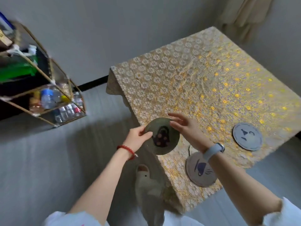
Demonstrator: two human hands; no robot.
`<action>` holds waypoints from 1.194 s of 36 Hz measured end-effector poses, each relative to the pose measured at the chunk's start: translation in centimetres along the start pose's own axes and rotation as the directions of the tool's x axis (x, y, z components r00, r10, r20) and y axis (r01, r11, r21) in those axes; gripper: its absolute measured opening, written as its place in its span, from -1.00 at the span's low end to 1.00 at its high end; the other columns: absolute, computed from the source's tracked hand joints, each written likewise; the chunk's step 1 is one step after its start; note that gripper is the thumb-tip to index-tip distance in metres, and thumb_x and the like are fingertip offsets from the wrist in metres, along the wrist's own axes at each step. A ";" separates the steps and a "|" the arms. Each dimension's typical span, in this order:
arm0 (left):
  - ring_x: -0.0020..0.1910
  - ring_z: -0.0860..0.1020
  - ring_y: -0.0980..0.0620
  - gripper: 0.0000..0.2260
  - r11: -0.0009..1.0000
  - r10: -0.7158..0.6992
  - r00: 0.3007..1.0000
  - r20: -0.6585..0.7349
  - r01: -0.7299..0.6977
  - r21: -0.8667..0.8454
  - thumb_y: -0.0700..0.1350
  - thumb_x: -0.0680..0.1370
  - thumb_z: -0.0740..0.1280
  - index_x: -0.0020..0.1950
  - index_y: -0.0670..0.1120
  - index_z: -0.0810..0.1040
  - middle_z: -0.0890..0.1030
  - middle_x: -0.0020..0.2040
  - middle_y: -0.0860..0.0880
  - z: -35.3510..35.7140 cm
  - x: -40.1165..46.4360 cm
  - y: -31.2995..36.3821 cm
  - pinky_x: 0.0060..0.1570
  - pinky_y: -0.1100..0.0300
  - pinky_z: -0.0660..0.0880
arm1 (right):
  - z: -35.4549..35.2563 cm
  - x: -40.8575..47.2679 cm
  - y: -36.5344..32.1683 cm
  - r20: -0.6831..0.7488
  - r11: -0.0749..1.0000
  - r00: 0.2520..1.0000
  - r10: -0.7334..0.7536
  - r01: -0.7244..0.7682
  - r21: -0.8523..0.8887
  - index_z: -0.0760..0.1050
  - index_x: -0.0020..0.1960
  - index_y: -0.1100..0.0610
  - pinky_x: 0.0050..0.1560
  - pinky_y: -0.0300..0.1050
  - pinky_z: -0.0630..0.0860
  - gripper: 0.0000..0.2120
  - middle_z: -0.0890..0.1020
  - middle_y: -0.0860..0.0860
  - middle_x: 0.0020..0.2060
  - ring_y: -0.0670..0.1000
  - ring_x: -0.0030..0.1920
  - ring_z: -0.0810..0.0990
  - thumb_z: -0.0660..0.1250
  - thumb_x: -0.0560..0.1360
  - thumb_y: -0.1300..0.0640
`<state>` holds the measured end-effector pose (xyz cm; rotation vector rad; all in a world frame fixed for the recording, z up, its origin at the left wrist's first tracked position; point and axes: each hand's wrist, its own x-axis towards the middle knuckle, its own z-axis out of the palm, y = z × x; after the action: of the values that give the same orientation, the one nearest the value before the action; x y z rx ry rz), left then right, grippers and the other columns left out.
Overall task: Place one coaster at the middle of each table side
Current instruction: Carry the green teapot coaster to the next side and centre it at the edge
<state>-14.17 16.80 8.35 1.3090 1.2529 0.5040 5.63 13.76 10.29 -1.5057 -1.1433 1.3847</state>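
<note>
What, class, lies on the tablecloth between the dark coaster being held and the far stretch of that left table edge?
Nothing visible. The left hand pinches the dark coaster over the table's left edge; the tablecloth beyond is bare. Both grey coasters lie along the near-right edge.

A green coaster [162, 136] is pinched by the left hand [138, 138] over the bench [203, 82] edge. The right hand [187, 129] is spread open beside it. Two grey coasters [247, 136] are laid nearby.

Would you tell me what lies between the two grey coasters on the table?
In the head view, only bare gold floral tablecloth separates the near coaster from the far coaster.
</note>
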 end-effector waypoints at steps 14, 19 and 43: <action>0.28 0.39 -0.15 -0.61 0.704 -0.110 0.994 -0.015 0.088 0.705 -0.06 0.51 0.22 0.34 -0.06 0.33 0.45 0.28 -0.16 -8.3 13.7 -0.3 0.32 -0.08 0.30 | 6.4 9.1 1.5 -0.552 0.961 0.832 0.059 -0.198 -0.195 0.41 0.20 0.13 -0.26 -0.20 0.54 -0.72 0.59 0.05 -0.08 0.00 -0.23 0.58 0.19 0.50 0.25; 0.33 0.31 -0.12 -0.61 0.543 -0.062 0.984 0.166 -0.106 0.833 -0.05 0.52 0.19 0.35 0.01 0.31 0.36 0.36 -0.09 -7.5 17.2 -0.9 0.29 -0.13 0.26 | 5.3 10.0 3.1 -0.632 0.973 0.748 0.200 -0.228 0.039 0.42 0.12 0.08 -0.20 -0.11 0.58 -0.76 0.58 0.06 -0.06 0.03 -0.10 0.58 0.16 0.51 0.29; 0.45 -0.31 -0.12 -0.16 0.101 -0.123 0.549 0.827 -0.822 0.560 0.26 0.33 0.32 0.43 0.19 -0.14 -0.25 0.51 -0.03 -5.2 29.0 -2.1 0.27 -0.24 -0.35 | 10.1 13.9 6.6 -0.807 0.767 0.193 0.558 -0.491 0.413 0.44 -0.03 0.12 -0.08 -0.02 0.47 -0.91 0.59 0.09 -0.11 0.11 -0.09 0.52 0.25 0.47 0.21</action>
<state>-10.02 43.38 -3.79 2.6834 0.2544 -0.6966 -3.60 24.81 -1.18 -2.2772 0.2039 0.6360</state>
